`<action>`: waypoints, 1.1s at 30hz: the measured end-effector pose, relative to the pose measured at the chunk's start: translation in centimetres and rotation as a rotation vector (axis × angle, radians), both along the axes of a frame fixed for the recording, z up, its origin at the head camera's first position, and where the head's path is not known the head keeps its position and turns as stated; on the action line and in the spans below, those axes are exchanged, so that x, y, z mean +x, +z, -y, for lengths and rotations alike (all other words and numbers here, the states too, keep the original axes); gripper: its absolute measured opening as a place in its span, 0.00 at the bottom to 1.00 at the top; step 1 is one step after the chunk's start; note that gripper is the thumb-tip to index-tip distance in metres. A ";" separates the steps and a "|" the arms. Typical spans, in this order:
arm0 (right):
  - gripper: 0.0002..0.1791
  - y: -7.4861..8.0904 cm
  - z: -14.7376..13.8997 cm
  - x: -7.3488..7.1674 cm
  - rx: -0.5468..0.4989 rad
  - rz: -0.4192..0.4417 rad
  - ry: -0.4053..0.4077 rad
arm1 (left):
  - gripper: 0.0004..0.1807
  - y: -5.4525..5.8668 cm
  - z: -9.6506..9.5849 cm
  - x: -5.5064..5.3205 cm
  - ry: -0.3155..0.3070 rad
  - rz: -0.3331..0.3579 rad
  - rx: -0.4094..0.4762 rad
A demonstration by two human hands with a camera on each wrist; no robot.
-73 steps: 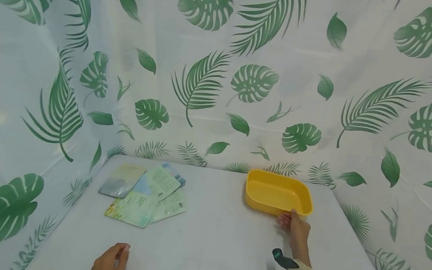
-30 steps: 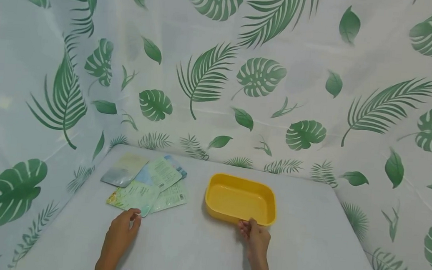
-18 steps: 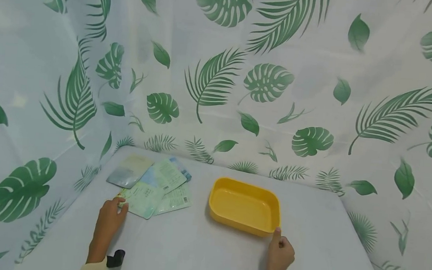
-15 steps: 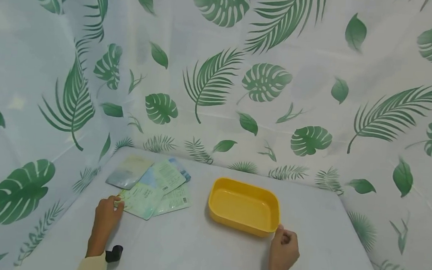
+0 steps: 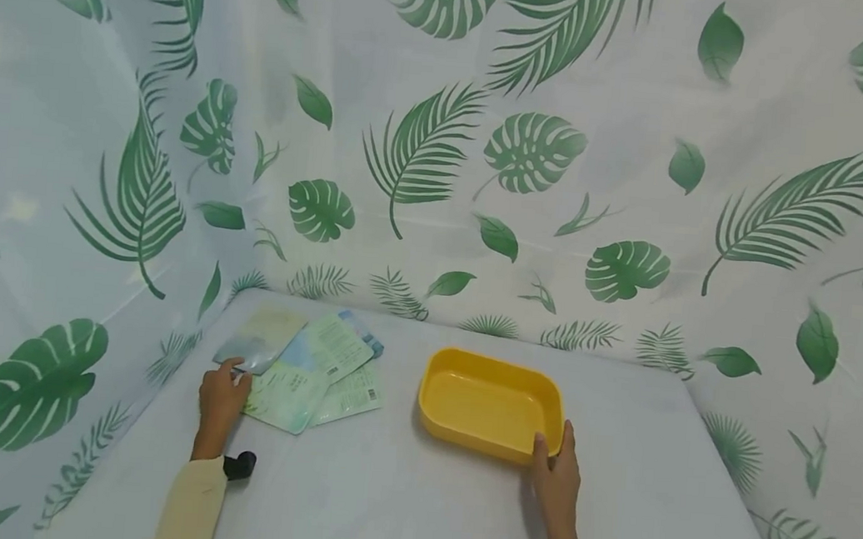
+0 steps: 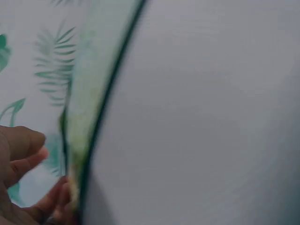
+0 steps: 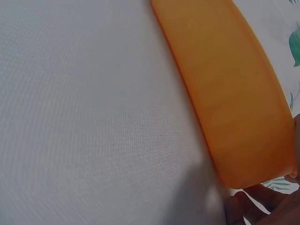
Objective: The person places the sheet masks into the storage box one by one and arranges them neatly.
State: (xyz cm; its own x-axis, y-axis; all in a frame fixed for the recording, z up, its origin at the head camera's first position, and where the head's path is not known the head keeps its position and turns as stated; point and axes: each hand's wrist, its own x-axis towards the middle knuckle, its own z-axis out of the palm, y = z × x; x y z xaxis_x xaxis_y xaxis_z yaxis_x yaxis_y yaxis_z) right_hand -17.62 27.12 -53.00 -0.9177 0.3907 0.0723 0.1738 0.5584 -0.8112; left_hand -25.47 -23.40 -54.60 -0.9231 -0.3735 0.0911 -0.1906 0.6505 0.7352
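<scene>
Yellow tub (image 5: 493,403) now sits nearer the pile, just up-left of R hand (image 5: 558,479), which grips its corner. L hand (image 5: 223,401) has slid up to grey pkt (image 5: 261,339), so each hand's at its own thing; can't tell if it's pinching. Green pkt (image 5: 287,397) lies rt beside L hand, overlapped w/ others, prob. awkward to separate.

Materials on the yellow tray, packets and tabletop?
Yellow tray: likely molded plastic, smooth, lightly glossy; uniform colour, rounded corners, soft highlights.
Packets: probably plastic or foil-laminate film; thin, flat, printed, and the silver-and-beige one has a metallic-looking sheen, though that could be print.
Tabletop: matte white with a fine woven-looking grain in the right wrist view; maybe cloth or textured sheet.
</scene>
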 end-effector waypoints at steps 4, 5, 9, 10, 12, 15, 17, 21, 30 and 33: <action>0.41 0.5 -0.1 -0.8 -0.036 0.004 -0.014 | 0.17 0.4 -1.3 -2.0 0.045 0.016 -0.016; 0.41 0.7 -0.1 -1.1 -0.043 -0.008 -0.017 | 0.16 0.7 -1.5 -2.5 0.060 0.021 -0.007; 0.40 1.0 0.0 -2.2 -0.059 -0.055 -0.020 | 0.15 2.5 -1.9 -4.2 0.127 0.023 0.043; 0.40 1.0 0.1 -2.3 -0.063 -0.064 -0.022 | 0.16 2.9 -1.9 -4.5 0.130 0.033 0.052; 0.38 1.0 0.1 -2.2 -0.069 -0.074 -0.030 | 0.17 3.5 -1.9 -4.7 0.131 0.054 0.073; 0.38 0.7 -0.1 -1.9 -0.074 -0.061 -0.046 | 0.17 3.7 -2.2 -4.6 0.160 0.050 0.100; 0.38 0.5 -0.2 -1.5 -0.075 -0.045 -0.050 | 0.16 3.4 -2.5 -4.4 0.209 0.023 0.109; 0.40 0.2 -0.1 -1.1 -0.084 -0.011 -0.053 | 0.15 2.5 -2.6 -3.9 0.310 -0.025 0.093; 0.40 -0.1 0.2 -0.5 -0.079 0.010 -0.047 | 0.33 1.3 -0.3 -3.3 0.234 0.017 0.095; 0.40 -0.4 0.2 -0.4 -0.066 0.028 -0.040 | 0.36 0.5 0.8 -3.1 0.217 0.034 0.058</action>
